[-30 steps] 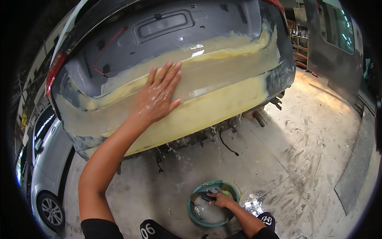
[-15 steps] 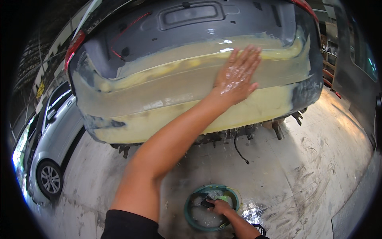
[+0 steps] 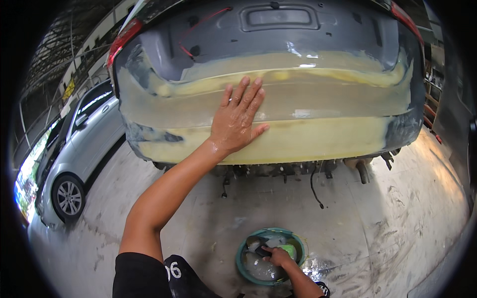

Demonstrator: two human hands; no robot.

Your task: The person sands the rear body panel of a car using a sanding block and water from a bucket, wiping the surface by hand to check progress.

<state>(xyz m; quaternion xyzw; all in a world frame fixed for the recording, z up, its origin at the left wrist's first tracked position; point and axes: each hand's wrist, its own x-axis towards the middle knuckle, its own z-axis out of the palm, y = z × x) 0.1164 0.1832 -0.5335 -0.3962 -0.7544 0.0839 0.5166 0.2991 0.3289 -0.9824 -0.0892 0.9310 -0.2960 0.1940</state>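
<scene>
My left hand (image 3: 237,119) lies flat, wet, with fingers spread on the yellow filler band (image 3: 328,139) that covers the rear bumper of a dark grey car (image 3: 278,39). A ring shows on one finger. Low in the view my right hand (image 3: 278,257) reaches into a green water basin (image 3: 243,248) on the floor and grips a dark block with a green pad (image 3: 287,250) beside it. The basin holds cloudy water.
A silver car (image 3: 84,154) is parked at the left. The concrete floor (image 3: 397,218) is wet and streaked. Loose wires and an exhaust pipe (image 3: 361,171) hang under the bumper. Shelving stands at the far right edge.
My left hand has slid across the filler, first to the right, then back toward the middle of the bumper. My right hand stays in the basin.
</scene>
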